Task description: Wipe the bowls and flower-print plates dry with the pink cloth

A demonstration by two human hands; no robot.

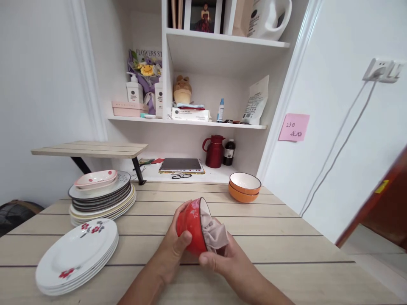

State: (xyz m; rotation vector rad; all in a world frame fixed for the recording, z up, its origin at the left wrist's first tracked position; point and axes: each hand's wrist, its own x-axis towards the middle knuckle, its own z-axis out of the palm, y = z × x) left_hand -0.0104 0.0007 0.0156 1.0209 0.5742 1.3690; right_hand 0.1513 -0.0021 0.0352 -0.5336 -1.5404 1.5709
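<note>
My left hand (173, 245) grips a red bowl (190, 226) by its outside, holding it on edge above the wooden table (286, 241). A beige cloth (214, 235) is stuffed into the bowl's mouth, and my right hand (224, 258) presses it in with fingers curled around it. Both hands are closed and meet at the bowl near the table's middle front.
A stack of white plates with red flowers (76, 256) lies at the front left. Behind it sits a taller pile of mixed plates (101, 197) topped by a pink dish. Two stacked orange bowls (244, 186) stand at the back right. Shelves with a red jug (214, 151) rise behind.
</note>
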